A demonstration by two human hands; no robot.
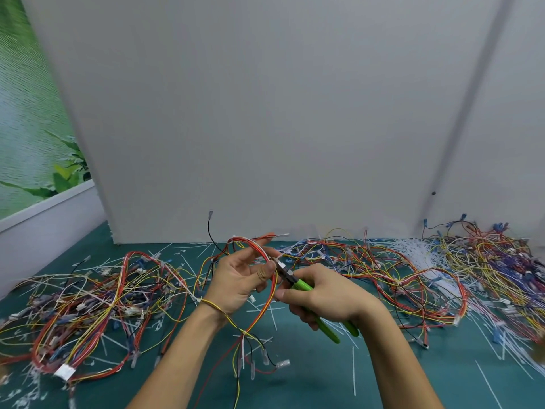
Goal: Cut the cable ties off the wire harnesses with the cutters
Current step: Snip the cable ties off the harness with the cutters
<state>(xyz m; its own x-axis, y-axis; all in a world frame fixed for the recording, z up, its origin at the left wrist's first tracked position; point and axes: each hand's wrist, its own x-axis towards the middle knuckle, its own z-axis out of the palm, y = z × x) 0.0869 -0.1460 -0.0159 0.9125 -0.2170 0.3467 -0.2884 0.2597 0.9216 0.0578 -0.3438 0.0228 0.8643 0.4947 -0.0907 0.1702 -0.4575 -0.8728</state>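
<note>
The left hand (236,278) lifts one wire harness (269,302) off the green surface (309,379). I think this is done to separate it from the other harnesses and to bring the working place near to the eyes. The harness hangs as a loop of red, orange and yellow wires. Its lower ends, with small connectors, fall down in front of the left forearm.

The thumb (263,273) presses the wires against the other fingers (250,255), which are only half bent, so the bundle is pinched and not fully enclosed. This probably keeps the wires tight and steady for the blades.

The right hand (321,293) is clenched around the two green handles of the cutters (302,285). Its fingers (298,312) wrap the handles from below. The metal tip points up and to the left and meets the wires just beside the left thumb. The handles stand a little apart at their ends. Whether the blades are already closed, and what exactly lies between them, is too small to tell.

One pile of harnesses (97,296) lies on the left and another pile (383,267) on the right. Many cut ties (354,367) are scattered on the surface, so much work seems done already, but I cannot judge how much is left.
</note>
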